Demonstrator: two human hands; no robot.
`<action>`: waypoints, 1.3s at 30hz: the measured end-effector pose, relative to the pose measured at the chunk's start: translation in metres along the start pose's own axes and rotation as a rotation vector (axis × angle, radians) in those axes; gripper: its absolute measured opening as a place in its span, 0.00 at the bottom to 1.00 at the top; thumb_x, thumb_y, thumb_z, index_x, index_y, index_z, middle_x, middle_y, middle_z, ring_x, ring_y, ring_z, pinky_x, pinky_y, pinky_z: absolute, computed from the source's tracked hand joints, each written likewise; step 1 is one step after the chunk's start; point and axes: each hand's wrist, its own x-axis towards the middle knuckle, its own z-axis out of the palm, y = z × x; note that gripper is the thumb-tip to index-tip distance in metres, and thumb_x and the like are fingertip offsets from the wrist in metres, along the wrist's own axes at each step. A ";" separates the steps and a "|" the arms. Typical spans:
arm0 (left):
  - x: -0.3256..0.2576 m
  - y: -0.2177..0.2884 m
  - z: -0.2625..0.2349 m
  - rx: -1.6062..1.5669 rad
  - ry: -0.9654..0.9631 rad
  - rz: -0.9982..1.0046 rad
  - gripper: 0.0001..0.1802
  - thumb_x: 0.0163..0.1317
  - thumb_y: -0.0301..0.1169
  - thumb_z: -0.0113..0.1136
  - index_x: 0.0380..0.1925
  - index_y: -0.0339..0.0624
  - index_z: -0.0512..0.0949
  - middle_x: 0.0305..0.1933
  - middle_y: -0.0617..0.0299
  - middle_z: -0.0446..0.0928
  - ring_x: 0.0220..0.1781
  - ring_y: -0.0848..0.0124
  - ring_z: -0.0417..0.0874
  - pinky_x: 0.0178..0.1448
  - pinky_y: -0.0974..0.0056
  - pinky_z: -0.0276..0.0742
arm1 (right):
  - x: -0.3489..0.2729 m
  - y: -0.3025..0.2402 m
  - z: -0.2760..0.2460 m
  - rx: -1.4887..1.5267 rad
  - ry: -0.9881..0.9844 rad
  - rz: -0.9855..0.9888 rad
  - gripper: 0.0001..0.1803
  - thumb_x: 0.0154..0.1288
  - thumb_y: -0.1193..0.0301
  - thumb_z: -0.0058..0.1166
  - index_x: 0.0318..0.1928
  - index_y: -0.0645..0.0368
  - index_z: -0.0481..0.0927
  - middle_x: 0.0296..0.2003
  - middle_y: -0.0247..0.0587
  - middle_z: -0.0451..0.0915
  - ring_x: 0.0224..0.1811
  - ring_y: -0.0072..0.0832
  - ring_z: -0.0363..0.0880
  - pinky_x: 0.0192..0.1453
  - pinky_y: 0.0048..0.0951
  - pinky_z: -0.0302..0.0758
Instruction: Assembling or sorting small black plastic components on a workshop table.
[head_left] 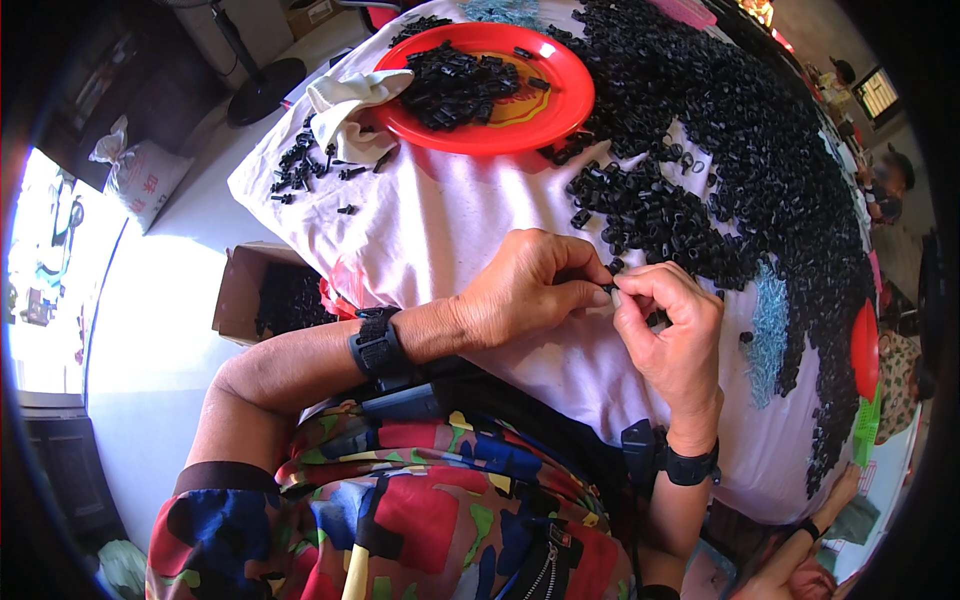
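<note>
My left hand [530,285] and my right hand [672,315] meet over the pink cloth, fingertips nearly touching. Pinched between both thumbs and forefingers is a small black plastic piece [612,287], mostly hidden by the fingers. Just beyond them spreads a large heap of small black ring-like and tubular plastic parts [720,120]. Farther back on the left, a red plate [510,143] holds a mound of longer black parts [455,90]. A white cloth glove [345,112] leans against the plate's left rim, and loose black stemmed pieces [300,165] lie beside it.
Small light-blue pieces [769,330] form a pile on the right. Below the table's left edge sits a cardboard box [235,295] with black parts inside. A tied white sack [145,180] and a fan base [267,90] stand on the floor. Another person's arm [830,505] reaches in at lower right.
</note>
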 end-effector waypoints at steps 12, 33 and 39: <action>0.010 -0.005 -0.001 -0.330 0.056 -0.134 0.09 0.70 0.30 0.68 0.42 0.34 0.84 0.33 0.64 0.85 0.34 0.78 0.85 0.38 0.69 0.82 | -0.002 0.000 0.008 -0.070 -0.019 0.011 0.21 0.54 0.80 0.69 0.50 0.64 0.83 0.43 0.48 0.83 0.40 0.44 0.83 0.41 0.38 0.82; 0.011 -0.004 -0.007 -0.478 -0.089 -0.182 0.16 0.76 0.39 0.63 0.51 0.37 0.84 0.46 0.65 0.86 0.49 0.78 0.83 0.58 0.68 0.79 | -0.001 0.001 0.018 -0.143 0.087 -0.036 0.27 0.51 0.79 0.72 0.55 0.63 0.85 0.47 0.47 0.84 0.47 0.44 0.83 0.52 0.41 0.82; 0.008 0.004 -0.011 -0.486 -0.093 -0.273 0.20 0.79 0.42 0.58 0.50 0.34 0.85 0.43 0.59 0.87 0.45 0.72 0.88 0.51 0.66 0.84 | -0.002 0.009 0.013 -0.223 0.094 -0.081 0.24 0.55 0.78 0.71 0.55 0.65 0.84 0.46 0.48 0.84 0.45 0.45 0.83 0.51 0.42 0.81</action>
